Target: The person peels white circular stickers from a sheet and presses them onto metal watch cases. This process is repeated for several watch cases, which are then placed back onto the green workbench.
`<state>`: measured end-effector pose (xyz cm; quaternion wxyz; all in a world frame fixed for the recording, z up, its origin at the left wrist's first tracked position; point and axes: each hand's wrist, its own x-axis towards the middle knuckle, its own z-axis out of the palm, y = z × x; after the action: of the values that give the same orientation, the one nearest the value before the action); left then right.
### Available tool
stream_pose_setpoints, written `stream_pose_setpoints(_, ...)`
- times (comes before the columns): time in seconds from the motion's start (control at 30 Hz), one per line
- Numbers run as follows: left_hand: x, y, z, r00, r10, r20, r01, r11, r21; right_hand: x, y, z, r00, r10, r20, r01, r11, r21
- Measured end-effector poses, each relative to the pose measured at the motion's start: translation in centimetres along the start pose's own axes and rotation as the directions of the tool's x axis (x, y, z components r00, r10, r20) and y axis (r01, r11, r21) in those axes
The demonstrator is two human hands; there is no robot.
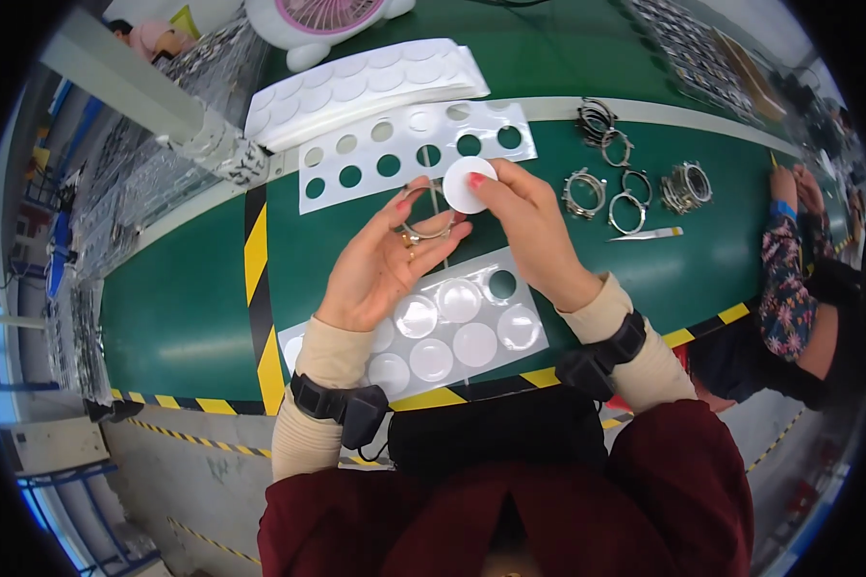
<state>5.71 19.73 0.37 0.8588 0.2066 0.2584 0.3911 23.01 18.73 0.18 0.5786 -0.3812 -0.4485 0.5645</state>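
My left hand [370, 274] is closed round a thin metal ring [429, 235], which it holds tilted up by its rim. Between the thumb and fingers of my right hand [541, 236] is a flat white round disc [463, 196], just beside the ring and partly in front of it. Below my hands, a pale sheet [530, 293] carries several round discs, with one open hole at its far right corner. Part of that sheet lies under my left forearm. Beyond my hands is a white sheet [409, 146] with two rows of round holes.
A stack of white disc sheets [375, 82] lies farther back, near a white and pink fan [303, 34]. At right are metal rings [688, 188], loose rings [628, 213] and tweezers [656, 234]. A post [154, 96] rises at left. Another person's arm [782, 260] is at far right.
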Motion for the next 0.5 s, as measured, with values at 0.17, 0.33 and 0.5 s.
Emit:
stream_pose_setpoints(0.17,0.0,-0.1,0.0,0.999,0.018,0.03,-0.015,0.994,-0.107,-0.4,0.3,0.6,0.983,0.176,0.052,-0.172,0.982,-0.074)
stream_pose_setpoints(0.33,0.3,-0.4,-0.9,0.999,-0.036,-0.031,0.033,0.993,-0.117,-0.6,0.6,1.2,0.969,0.234,0.077,-0.231,0.972,-0.045)
stream_pose_setpoints(0.5,0.5,-0.9,-0.4,0.991,-0.045,-0.126,0.032,0.994,-0.103,-0.6,0.7,1.9,0.977,0.21,-0.027,-0.21,0.978,-0.004)
